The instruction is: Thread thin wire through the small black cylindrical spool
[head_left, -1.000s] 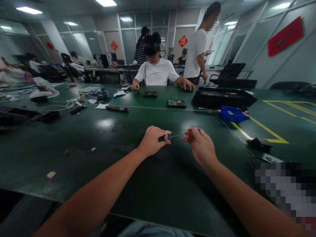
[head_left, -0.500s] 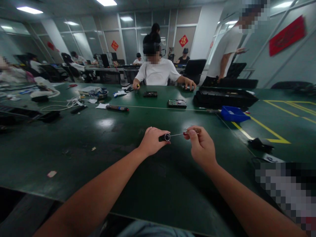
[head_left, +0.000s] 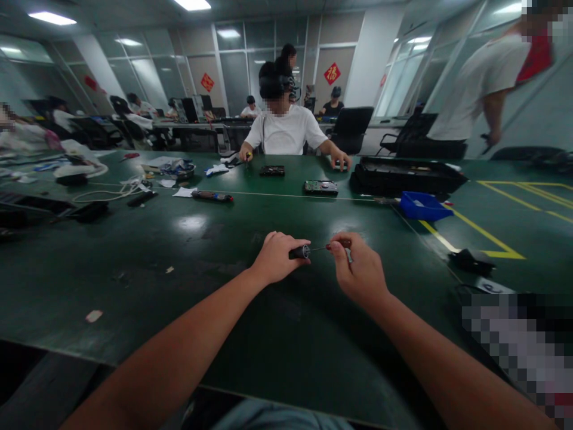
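Note:
My left hand (head_left: 277, 257) is closed around a short black screwdriver handle (head_left: 299, 252) with a silver collar, held just above the green table (head_left: 179, 286). A thin metal bit (head_left: 319, 248) sticks out of the collar toward my right hand (head_left: 358, 269). The right thumb and fingers pinch the far end of that bit, close to the handle. Both forearms reach in from the near edge of the table.
A blue tray (head_left: 421, 206) and a long black case (head_left: 405, 174) lie at the right, with a small black object (head_left: 468, 261) by the yellow floor-tape lines. A circuit board (head_left: 320, 187) lies mid-table. A seated person (head_left: 286, 128) works opposite; another walks at far right.
My right hand moved left toward the handle, and the bit has gone into the collar, so less of it shows. The standing person walked from centre to far right.

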A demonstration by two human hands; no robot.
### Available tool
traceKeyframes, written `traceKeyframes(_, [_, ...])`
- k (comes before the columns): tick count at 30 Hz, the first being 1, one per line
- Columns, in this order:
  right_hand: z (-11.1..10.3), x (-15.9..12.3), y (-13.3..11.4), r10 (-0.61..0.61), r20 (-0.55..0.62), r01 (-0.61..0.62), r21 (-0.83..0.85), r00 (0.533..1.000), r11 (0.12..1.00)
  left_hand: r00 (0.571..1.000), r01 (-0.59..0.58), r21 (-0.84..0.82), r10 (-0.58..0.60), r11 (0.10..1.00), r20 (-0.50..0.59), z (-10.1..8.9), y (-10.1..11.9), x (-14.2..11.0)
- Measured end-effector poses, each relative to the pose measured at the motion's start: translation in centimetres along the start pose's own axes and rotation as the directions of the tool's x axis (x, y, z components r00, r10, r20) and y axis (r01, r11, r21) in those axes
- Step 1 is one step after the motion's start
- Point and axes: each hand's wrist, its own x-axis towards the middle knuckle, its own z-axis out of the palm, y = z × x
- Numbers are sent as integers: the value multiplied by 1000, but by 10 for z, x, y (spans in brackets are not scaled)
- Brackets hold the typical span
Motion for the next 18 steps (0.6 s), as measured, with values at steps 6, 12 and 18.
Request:
traceKeyframes(6, [1,1,4,29,-32,-29,-26,999,999,999,27,-4,-27,1000,22,1,-2,0])
traceKeyframes(12, [-4,3,7,104,-85,-106,-19,991,994,997,71,-52,-72,996,-13,-1,0,0])
traceKeyframes(18, [0,7,14,143,42,-135,-156,989,979,992,106,-70,-110,992,-64,0,0,1])
